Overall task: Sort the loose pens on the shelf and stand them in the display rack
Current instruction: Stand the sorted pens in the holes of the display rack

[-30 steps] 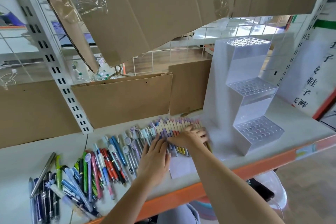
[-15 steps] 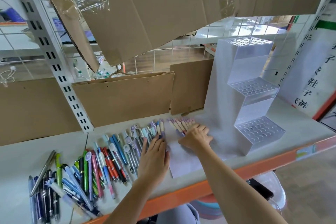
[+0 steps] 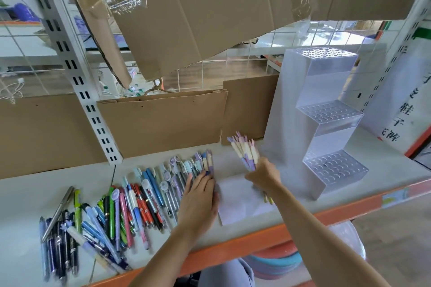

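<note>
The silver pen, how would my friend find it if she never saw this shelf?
Start at the white shelf and go to the far left end of the pens lying on it. The silver pen lies slanted there, above the dark blue pens. It alone is plain shiny metal; its neighbours are coloured.

left hand (image 3: 198,196) flat, right hand (image 3: 263,173) fisted

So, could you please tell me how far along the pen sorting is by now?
Early stage. Done: the pens on the shelf lie fanned in rough colour groups. In hand: the right hand grips a pastel bunch, lifted beside the rack, while the left hand rests flat on the row's end. Left: every visible rack hole is empty, so all the pens remain to be stood up.
</note>
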